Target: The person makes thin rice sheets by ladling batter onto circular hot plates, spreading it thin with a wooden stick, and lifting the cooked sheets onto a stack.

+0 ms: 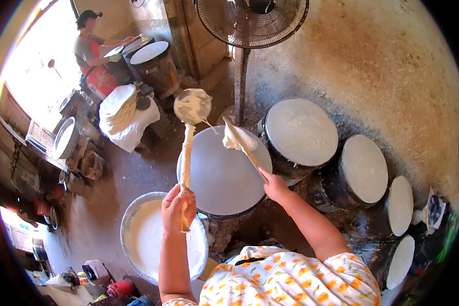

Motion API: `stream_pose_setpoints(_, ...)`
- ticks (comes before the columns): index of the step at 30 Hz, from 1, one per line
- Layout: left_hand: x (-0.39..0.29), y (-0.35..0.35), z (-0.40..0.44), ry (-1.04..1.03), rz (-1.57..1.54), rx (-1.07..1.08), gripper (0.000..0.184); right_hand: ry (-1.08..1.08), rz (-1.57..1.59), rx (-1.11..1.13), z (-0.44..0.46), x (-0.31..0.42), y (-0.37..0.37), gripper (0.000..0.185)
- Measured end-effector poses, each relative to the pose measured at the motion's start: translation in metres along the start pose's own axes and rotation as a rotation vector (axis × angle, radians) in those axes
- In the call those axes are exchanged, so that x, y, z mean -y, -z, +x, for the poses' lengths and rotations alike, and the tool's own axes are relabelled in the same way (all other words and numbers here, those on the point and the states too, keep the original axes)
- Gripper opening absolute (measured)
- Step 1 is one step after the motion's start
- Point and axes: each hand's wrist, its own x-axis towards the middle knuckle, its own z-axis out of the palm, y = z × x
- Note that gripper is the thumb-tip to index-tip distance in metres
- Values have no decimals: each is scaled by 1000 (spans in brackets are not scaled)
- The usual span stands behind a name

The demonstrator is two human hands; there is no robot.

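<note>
Left hand (pixel 174 208) gripping a cream-smeared round ladle (pixel 187 150), right hand (pixel 276 185) a brown wooden stick (pixel 250 157), tilting could drop white paste (pixel 231 139) mid-frame.

left hand (pixel 179 206) holds a ladle (pixel 187 148), right hand (pixel 276 185) a stick (pixel 248 152).

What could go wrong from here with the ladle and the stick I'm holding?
The white clump on the stick in your right hand might slip off onto the round plate. The ladle in your left hand trails a pale strand, which could drip. Its handle looks smeared with the same pale stuff, so your grip may slide.
</note>
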Motion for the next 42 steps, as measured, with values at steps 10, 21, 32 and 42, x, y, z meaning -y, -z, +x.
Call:
stream_pose_setpoints(10,6,14,-39,85,398,-141,26,-195,109,-75,-70,0,19,56)
stream_pose_setpoints(21,-4,38,-62,84,-545,78,39,-17,41,75,22,48,-33,59)
stream_pose_setpoints(32,2,62,-107,-73,55,-296,29,-2,12,283,-34,75,-1,55)
stream_pose_setpoints(42,18,69,-149,-111,5,-482,27,-59,92,323,10,63,-14,59)
